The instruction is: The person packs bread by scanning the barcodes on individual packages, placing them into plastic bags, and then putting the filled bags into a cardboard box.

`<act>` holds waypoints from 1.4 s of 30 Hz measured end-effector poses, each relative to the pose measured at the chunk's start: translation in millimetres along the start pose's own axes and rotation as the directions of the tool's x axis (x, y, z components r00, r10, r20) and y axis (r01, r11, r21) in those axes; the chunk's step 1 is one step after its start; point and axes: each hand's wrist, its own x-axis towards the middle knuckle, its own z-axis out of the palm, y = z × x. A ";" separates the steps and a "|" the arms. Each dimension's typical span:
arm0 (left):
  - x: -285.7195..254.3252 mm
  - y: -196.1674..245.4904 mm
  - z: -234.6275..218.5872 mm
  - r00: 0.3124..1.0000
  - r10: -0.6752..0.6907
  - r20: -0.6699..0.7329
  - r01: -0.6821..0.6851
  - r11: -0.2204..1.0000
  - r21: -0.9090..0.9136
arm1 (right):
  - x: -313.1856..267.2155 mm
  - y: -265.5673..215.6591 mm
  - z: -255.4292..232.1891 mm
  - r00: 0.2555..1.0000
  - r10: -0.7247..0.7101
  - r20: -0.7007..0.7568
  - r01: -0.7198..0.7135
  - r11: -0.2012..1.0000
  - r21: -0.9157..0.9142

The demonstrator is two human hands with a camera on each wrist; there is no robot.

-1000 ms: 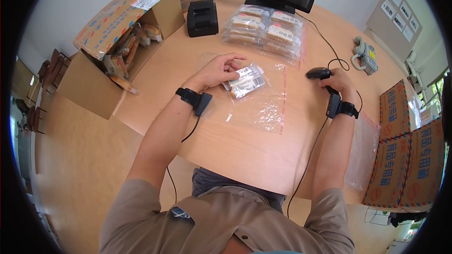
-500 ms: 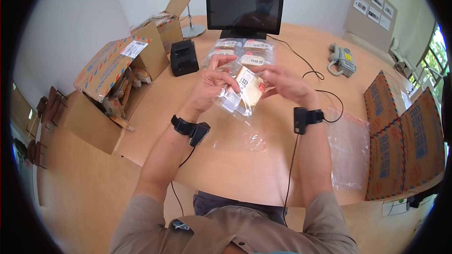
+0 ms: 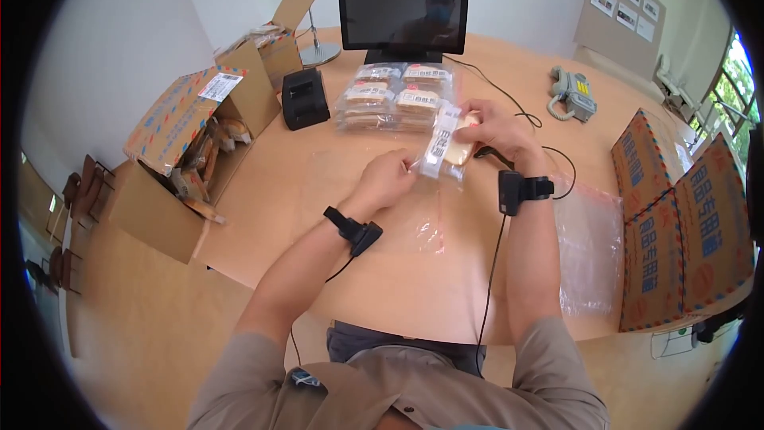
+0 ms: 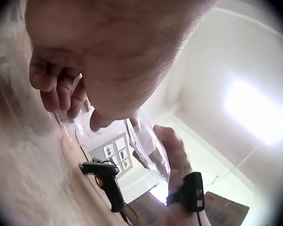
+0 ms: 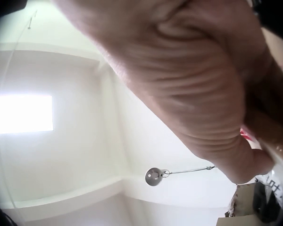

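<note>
At the centre of the head view, the right hand [image 3: 503,131] is holding a bread packet [image 3: 448,142] — its grip is closing narrowly on the packet's right side, with fingers and thumb pinching the wrapper. The packet is hanging tilted above the bench [image 3: 382,295], its white label and dark characters facing the camera. The left hand [image 3: 387,181] is staying low, just left of the packet's lower end, with fingers curling; clear plastic is showing at its fingertips in the left wrist view, but I cannot tell whether its grip is holding that plastic. A clear bag [image 3: 432,232] is lying flat below the hands.

A black scanner [image 4: 111,188] is standing out at the lower left of the left wrist view. In the head view, a stack of bagged bread packets [image 3: 398,101] — 4 showing on top — is lying in front of a monitor [image 3: 403,16] at upper centre. A black desktop device [image 3: 305,99] is sitting left of the stack, and an open cardboard box [image 3: 179,115] is holding more packets at left. A telephone [image 3: 574,95] is resting at upper right, while another clear bag [image 3: 589,255] is lying beside printed cartons [image 3: 684,239] at right.
</note>
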 end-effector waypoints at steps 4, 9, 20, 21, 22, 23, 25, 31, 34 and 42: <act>-17.5 30.7 3.0 0.996 0.025 0.085 -0.052 0.943 0.330 | 6.0 8.7 -20.8 1.000 -0.003 -0.024 0.002 1.000 -0.021; -13.6 4.6 15.1 0.993 0.073 0.090 -0.099 0.936 0.338 | 27.4 35.1 -32.1 0.978 0.100 -0.184 -0.077 0.989 0.129; -19.9 26.4 0.8 0.980 0.086 0.181 -0.139 0.943 0.301 | 21.0 26.9 -6.7 0.995 0.054 0.086 -0.072 0.971 0.228; -19.8 22.4 2.2 0.980 0.084 0.181 -0.136 0.944 0.300 | 24.1 32.4 -5.9 0.996 0.012 0.090 -0.036 0.961 0.273; -19.5 18.9 2.8 0.979 0.115 0.171 -0.162 0.943 0.290 | 24.5 32.8 -3.9 0.995 -0.031 0.092 0.001 0.948 0.318; -19.0 15.4 3.2 0.976 0.147 0.160 -0.188 0.941 0.280 | 23.9 32.5 -3.6 0.995 -0.030 0.094 -0.001 0.948 0.317; -18.3 9.6 3.9 0.976 0.145 0.161 -0.184 0.948 0.262 | 21.6 30.9 -3.2 0.998 0.007 0.058 -0.023 0.957 0.290; -17.6 4.7 2.5 0.976 0.158 0.149 -0.190 0.954 0.232 | 18.0 29.3 -10.2 0.991 0.113 0.067 -0.122 0.981 0.150; -15.5 5.8 1.0 0.980 0.124 0.158 -0.156 0.965 0.210 | 11.7 20.4 -7.8 0.990 0.140 0.033 -0.142 0.989 0.052; -14.8 14.7 -6.3 0.994 0.003 0.108 -0.019 0.990 0.140 | 9.5 21.7 -12.6 0.984 0.142 0.107 -0.135 0.988 -0.073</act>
